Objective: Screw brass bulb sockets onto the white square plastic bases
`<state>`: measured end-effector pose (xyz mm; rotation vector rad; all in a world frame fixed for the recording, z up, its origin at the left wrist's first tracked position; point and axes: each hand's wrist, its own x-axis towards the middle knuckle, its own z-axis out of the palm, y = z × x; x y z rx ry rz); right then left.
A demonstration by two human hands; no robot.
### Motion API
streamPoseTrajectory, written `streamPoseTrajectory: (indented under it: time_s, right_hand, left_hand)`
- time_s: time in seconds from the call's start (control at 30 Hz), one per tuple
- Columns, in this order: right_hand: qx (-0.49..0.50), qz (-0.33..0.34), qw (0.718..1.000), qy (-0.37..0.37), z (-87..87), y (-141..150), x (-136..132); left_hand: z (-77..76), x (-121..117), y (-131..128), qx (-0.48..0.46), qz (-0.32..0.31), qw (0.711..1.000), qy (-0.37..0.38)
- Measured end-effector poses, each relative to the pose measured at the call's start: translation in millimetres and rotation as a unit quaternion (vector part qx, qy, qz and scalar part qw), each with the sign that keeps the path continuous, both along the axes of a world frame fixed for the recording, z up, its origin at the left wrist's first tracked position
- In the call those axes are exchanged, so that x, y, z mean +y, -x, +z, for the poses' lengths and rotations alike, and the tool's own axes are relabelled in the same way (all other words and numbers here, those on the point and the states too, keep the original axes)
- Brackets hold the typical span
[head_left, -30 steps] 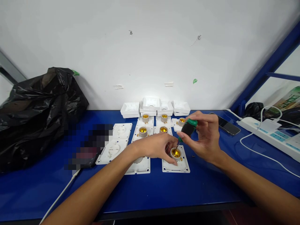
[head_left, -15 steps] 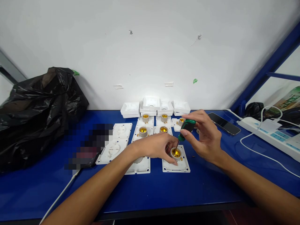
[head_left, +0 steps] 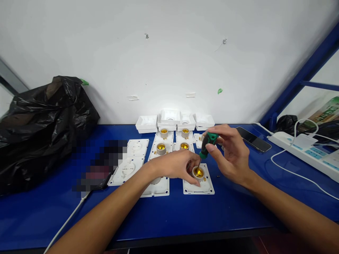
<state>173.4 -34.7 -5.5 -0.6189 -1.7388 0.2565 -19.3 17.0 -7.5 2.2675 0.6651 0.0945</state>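
Observation:
A white square plate with a brass lamp socket (head_left: 198,173) lies on the blue table (head_left: 185,215) in front of me. My left hand (head_left: 176,165) grips the socket's beige collar from the left. My right hand (head_left: 230,155) holds a screwdriver with a green and black handle (head_left: 207,144) above it, the shaft slanting down so the tip sits inside the brass socket. A tiny dark screw (head_left: 218,175) lies on the table just right of the plate.
Several more socket plates (head_left: 161,148) and white covers (head_left: 147,123) sit behind, with plain white plates (head_left: 127,169) to the left. A black plastic bag (head_left: 39,127) fills the left side. A phone (head_left: 253,139), a power strip (head_left: 304,151) and white cables lie at the right.
My right hand has shifted slightly left and turned, bringing the screwdriver handle more upright over the socket. My left hand stays on the socket.

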Motion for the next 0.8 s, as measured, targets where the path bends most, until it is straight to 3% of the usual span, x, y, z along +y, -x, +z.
streamPoseTrajectory:
  time_s: [0.1, 0.27, 0.47, 0.67, 0.8]
  right_hand:
    - [-0.014, 0.017, 0.999, 0.045, -0.1, 0.4, -2.4]
    - [-0.011, 0.003, 1.000, -0.004, -0.5, 0.3, -2.7]
    - [-0.017, 0.026, 0.997, 0.072, -2.4, -0.4, -3.5]
    - [-0.002, 0.004, 1.000, -0.020, -0.1, 0.3, 0.6]
    - [-0.021, 0.011, 1.000, -0.006, -0.5, 0.2, 0.0]
  left_hand:
    - [0.8, 0.3, -0.1, -0.005, -0.008, 1.000, 0.011]
    - [2.2, 0.1, 0.0, -0.011, -0.004, 1.000, 0.013]
    - [4.2, -1.3, -0.5, -0.007, -0.008, 1.000, 0.024]
    - [2.8, -1.0, 0.3, -0.011, -0.002, 1.000, 0.006]
    - [2.8, -1.0, 0.0, -0.005, 0.001, 1.000, 0.008]
